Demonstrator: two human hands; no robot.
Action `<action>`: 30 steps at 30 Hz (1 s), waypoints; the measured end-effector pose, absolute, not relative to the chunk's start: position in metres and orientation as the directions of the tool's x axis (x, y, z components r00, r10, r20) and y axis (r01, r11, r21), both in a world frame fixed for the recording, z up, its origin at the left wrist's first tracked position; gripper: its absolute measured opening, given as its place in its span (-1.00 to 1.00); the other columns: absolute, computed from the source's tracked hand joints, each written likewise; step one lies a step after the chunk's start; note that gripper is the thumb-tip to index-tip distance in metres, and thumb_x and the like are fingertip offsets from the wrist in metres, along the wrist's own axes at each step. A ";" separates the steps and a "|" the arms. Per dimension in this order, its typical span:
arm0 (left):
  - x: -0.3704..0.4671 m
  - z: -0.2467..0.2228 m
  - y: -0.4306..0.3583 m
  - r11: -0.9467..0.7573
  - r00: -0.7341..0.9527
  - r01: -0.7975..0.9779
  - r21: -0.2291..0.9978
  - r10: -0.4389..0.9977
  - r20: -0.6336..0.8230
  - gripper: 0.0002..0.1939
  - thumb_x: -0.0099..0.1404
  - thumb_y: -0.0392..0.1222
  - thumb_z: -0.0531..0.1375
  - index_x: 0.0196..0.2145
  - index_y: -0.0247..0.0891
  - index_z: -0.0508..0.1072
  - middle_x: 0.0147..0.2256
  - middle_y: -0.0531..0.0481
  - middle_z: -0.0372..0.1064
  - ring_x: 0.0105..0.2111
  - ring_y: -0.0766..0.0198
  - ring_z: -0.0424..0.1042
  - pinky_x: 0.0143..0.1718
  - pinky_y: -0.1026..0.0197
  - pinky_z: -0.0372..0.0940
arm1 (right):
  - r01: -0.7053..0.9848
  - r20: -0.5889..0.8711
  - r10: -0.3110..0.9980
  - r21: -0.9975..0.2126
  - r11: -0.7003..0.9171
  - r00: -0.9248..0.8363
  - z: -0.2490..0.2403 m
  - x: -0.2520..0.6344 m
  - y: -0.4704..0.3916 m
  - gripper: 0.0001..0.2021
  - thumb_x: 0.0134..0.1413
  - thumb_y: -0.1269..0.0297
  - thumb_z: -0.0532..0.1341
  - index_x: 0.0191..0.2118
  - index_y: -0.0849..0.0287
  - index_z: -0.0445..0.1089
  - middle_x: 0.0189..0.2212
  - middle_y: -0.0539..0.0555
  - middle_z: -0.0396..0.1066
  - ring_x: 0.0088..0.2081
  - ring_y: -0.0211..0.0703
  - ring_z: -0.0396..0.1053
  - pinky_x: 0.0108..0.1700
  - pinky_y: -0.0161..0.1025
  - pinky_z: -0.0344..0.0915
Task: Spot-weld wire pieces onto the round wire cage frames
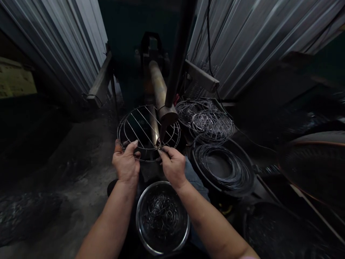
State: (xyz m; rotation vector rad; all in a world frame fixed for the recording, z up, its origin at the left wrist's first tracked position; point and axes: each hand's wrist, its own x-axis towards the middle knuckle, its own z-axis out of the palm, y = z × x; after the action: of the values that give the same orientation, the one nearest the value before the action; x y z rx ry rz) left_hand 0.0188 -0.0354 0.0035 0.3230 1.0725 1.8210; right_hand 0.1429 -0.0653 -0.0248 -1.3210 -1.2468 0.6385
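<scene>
- Governing relation: the meeting of the near rim with the tip of the dark upper rod [163,130] is judged decisive; the tip is seen just beyond the right fingers.
- Wire rack [145,121]: the round frame is supported between the 2 hands and is extended forward from the fingers. No long axis is given by its circular outline; its crossbars are slanted from the far left toward the near right.
- Left hand [126,163]: the rim is pinched at its near left, with the thumb laid over the wire and the other fingers curled at the outer edge. This hand is set well apart from the tip.
- Right hand [172,166]: the thumb and forefinger are pressed together on the near rim, just beside the tip, and this hand is therefore the nearer. Whether a separate small piece is also held cannot be told.
- Brass-coloured lower bar [155,129]: its long axis is directed from beyond the rack toward the right fingers. Whether the wire is touched by both bar and tip cannot be told.
- Surroundings: a metal bowl [172,241] of wire pieces is placed on the near side of the fingers; a wire coil [238,176] and piled wire rings [212,124] are found to their right.
</scene>
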 end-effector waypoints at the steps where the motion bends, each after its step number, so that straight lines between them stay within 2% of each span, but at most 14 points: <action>1: 0.019 0.004 -0.035 -0.148 -0.500 -0.599 0.787 0.837 -0.223 -0.52 -0.21 -0.31 0.39 -0.30 -0.22 0.33 -0.40 0.15 0.23 -0.51 0.45 0.26 -0.62 0.39 0.05 | 0.258 0.281 0.912 -0.944 0.206 0.298 -0.025 0.142 -0.065 -0.85 0.07 0.28 0.22 -0.29 0.15 0.53 -0.44 0.03 0.49 -0.45 -0.21 0.44 -0.39 -0.29 0.41; 5: 0.017 0.003 -0.031 -0.156 -0.503 -0.590 0.792 0.838 -0.210 -0.54 -0.21 -0.32 0.40 -0.33 -0.23 0.32 -0.41 0.15 0.23 -0.51 0.44 0.26 -0.62 0.39 0.04 | 0.131 0.222 0.916 -0.973 0.188 0.334 -0.026 0.142 -0.066 -0.84 0.04 0.26 0.24 -0.30 0.20 0.52 -0.42 0.05 0.51 -0.51 -0.23 0.43 -0.46 -0.29 0.43; 8: 0.016 0.000 -0.027 -0.152 -0.495 -0.599 0.786 0.842 -0.215 -0.55 -0.20 -0.33 0.40 -0.34 -0.23 0.31 -0.41 0.14 0.23 -0.50 0.44 0.26 -0.62 0.39 0.04 | 0.105 0.228 0.912 -0.973 0.204 0.341 -0.027 0.143 -0.065 -0.85 0.04 0.26 0.25 -0.31 0.20 0.52 -0.43 0.05 0.49 -0.50 -0.22 0.44 -0.46 -0.30 0.44; 22: 0.016 -0.001 -0.014 -0.105 -0.493 -0.598 0.795 0.830 -0.262 -0.52 -0.26 -0.33 0.40 -0.40 -0.23 0.23 -0.46 0.16 0.22 -0.54 0.42 0.24 -0.64 0.37 0.00 | 0.171 0.296 0.900 -0.952 0.252 0.320 -0.029 0.145 -0.056 -0.90 0.06 0.28 0.24 -0.36 0.17 0.48 -0.48 0.00 0.43 -0.49 -0.22 0.44 -0.41 -0.30 0.41; 30: 0.015 -0.003 -0.010 -0.138 -0.527 -0.556 0.819 0.821 -0.219 -0.53 -0.25 -0.30 0.39 -0.39 -0.23 0.25 -0.47 0.17 0.21 -0.56 0.43 0.22 -0.65 0.36 -0.04 | 0.224 0.275 0.911 -0.951 0.212 0.307 -0.032 0.147 -0.054 -0.87 0.08 0.25 0.21 -0.34 0.16 0.47 -0.54 -0.01 0.44 -0.46 -0.19 0.44 -0.35 -0.28 0.39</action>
State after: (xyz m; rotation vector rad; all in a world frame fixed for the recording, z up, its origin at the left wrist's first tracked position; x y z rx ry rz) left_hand 0.0150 -0.0101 -0.0032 0.3507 1.1381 1.8195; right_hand 0.1467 -0.0536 -0.0324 -1.2939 -1.1901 0.6813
